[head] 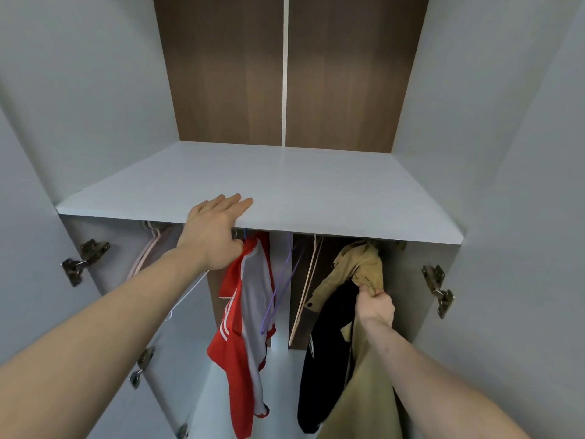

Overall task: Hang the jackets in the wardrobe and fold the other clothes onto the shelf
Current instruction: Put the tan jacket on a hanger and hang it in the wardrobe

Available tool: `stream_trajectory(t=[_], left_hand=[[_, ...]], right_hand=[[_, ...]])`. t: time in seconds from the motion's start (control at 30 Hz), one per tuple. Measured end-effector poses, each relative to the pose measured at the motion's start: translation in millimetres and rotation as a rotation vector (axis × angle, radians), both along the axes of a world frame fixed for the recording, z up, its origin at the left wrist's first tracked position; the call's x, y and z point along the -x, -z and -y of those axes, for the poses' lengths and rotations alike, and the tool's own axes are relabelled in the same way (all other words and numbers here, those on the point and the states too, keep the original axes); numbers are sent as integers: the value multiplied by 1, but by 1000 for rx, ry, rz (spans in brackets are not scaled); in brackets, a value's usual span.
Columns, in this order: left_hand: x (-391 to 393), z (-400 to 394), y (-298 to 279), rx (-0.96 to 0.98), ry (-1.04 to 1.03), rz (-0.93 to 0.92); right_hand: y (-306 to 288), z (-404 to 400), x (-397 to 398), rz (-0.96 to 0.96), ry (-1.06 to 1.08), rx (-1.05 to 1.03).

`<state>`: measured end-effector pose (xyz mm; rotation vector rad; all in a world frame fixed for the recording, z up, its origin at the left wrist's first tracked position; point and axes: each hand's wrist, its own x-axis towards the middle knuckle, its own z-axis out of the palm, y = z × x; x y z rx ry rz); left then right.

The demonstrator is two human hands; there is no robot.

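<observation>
Tan jacket [357, 267] at 4 o'clock, right hand [376, 304] fingers pinching collar; left hand [215, 229] flat on shelf [285, 185]. Tug may slip jacket off hanger.

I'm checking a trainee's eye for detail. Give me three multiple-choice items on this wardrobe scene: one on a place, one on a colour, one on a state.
1. Where do the fingers of the left hand rest?
A. on the front edge of the white wardrobe shelf
B. on a door hinge
C. on the purple wire hanger

2. What colours is the hanging sports jacket?
A. blue and yellow
B. red and grey
C. all black

3. What is the right hand doing?
A. hanging open
B. lying flat on the shelf
C. gripping the fabric of the beige jacket

Answers: 1 A, straight fingers lie on the shelf's edge. 2 B, red body with a grey panel. 3 C, fingers are curled round beige cloth.
</observation>
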<state>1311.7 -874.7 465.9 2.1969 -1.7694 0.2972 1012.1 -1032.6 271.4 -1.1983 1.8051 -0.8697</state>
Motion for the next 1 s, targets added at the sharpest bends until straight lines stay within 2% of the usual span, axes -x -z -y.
stream_trajectory(t=[0.17,0.37,0.6,0.83,0.93,1.0], left_hand=[[0,-1,-1,-2,1,-9],[-2,-1,-2,-27,3,-10],[-1,-1,-2,-36,4,-14],[2,-3,-5,-58,8,-21],[3,-4,-6,-62,11,-22],[3,-4,-6,-61,9,-22]], right_hand=[[4,7,-1,-48,-39,5],[17,9,6,-122,-133,-85],[28,-4,4,-278,-222,-31],[44,-34,1,-409,-141,150],[44,-46,-12,-328,-89,332],[41,-52,-27,-234,-130,456]])
